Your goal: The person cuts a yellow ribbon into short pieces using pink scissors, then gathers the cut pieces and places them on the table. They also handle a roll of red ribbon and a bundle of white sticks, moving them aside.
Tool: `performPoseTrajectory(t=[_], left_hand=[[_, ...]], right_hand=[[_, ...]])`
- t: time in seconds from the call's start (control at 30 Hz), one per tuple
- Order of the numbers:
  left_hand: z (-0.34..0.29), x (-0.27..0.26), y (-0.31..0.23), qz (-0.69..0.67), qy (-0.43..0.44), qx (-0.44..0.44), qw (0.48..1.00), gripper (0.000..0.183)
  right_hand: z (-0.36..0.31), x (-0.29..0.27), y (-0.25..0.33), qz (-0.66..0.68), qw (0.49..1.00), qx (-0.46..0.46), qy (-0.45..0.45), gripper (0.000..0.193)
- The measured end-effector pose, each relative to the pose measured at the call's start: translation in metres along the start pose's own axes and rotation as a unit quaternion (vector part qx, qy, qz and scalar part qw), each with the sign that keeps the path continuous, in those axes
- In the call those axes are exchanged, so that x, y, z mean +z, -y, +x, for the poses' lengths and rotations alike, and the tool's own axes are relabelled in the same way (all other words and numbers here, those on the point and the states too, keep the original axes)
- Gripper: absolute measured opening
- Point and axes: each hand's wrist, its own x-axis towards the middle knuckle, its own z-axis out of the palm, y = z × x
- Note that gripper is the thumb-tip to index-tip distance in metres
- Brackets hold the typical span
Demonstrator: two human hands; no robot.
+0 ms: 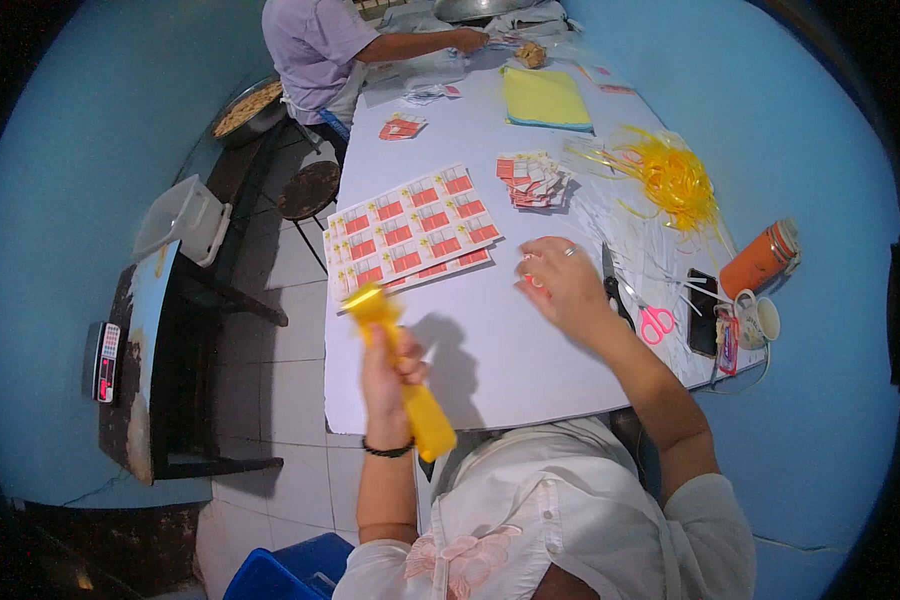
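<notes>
The left hand [382,372] grips a blurred yellow object [428,422]; the right hand [565,290] curls over the desk [530,375], whether holding anything I cannot tell. Printed sheets [410,233] lie nearby.

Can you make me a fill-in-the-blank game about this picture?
1. The hand holding the yellow item is the person's ____ one.
2. The scissors have handles coloured ____.
3. In the picture, the phone lies to the ____ of the scissors.
4. The bin at the picture's lower edge is coloured ____.

Missing words: left, pink, right, blue.
</notes>
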Motion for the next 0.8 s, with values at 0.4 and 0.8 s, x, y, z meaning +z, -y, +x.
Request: performPoseTrajectory(t=[0.4, 0.8], left_hand=[[-0.006, 0.037, 0.063, 0.183, 0.147, 0.005, 0.972, 0.031], [-0.014, 0.043, 0.047, -0.07, 0.217, -0.071, 0.971, 0.051]], right_hand=[[0.043, -0.037, 0.065, 0.167, 0.981, -0.056, 0.084, 0.029], [0.003, -0.03, 0.09, -0.026, 0.961, -0.267, -0.072, 0.032]])
